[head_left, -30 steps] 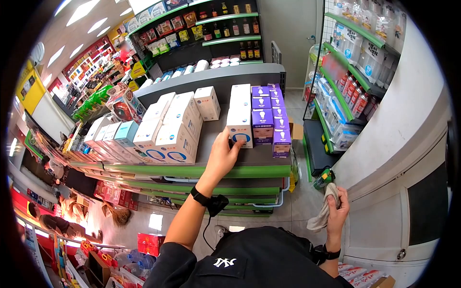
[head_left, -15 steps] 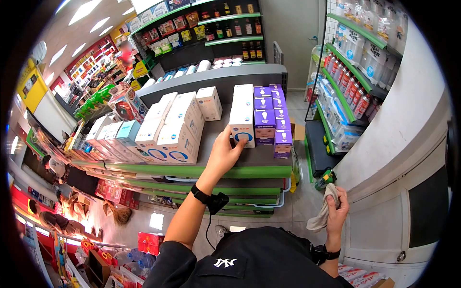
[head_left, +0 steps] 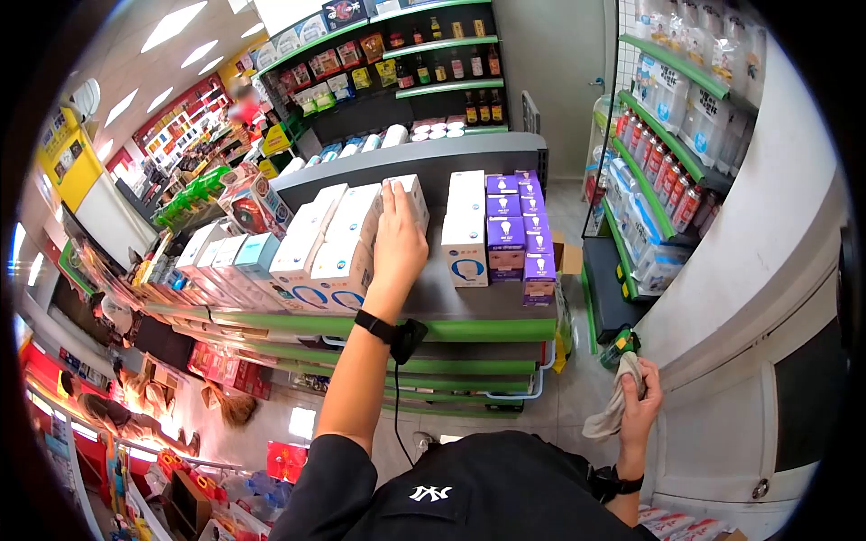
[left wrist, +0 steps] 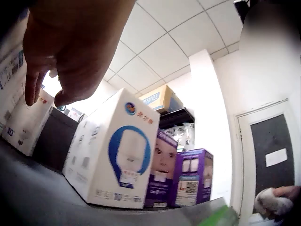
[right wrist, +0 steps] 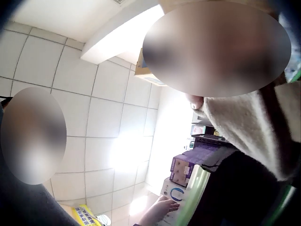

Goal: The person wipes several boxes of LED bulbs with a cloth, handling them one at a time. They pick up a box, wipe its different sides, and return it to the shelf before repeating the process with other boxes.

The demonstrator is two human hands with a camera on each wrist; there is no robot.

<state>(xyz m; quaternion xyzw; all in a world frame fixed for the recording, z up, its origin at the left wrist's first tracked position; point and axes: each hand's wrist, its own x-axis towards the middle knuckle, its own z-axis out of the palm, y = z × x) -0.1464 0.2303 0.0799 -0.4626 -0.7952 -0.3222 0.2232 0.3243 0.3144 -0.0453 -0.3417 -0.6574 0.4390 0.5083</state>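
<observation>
My left hand (head_left: 400,243) reaches over the shelf with its fingers extended, overlapping a white bulb box (head_left: 417,200) at the back. In the left wrist view, the fingers of the left hand (left wrist: 70,56) point down in front of a white box (left wrist: 30,120). A row of white bulb boxes (head_left: 465,248), with a blue ring printed on the front one, stands to the right of this hand. Purple bulb boxes (head_left: 507,236) adjoin that row. Down at the right, my right hand (head_left: 642,406) grips a pale cloth (head_left: 609,413), which hangs from the fingers.
More white boxes (head_left: 343,261) stand in a block left of the left hand, beside a light-blue box (head_left: 258,255). A green strip (head_left: 478,331) edges the shelf. Shelving with cans (head_left: 667,180) and a white door (head_left: 722,433) are on the right.
My left hand has left the front white box by the purple ones and moved left and back to the rear white box. The right hand keeps holding the cloth. The head view has shifted slightly.
</observation>
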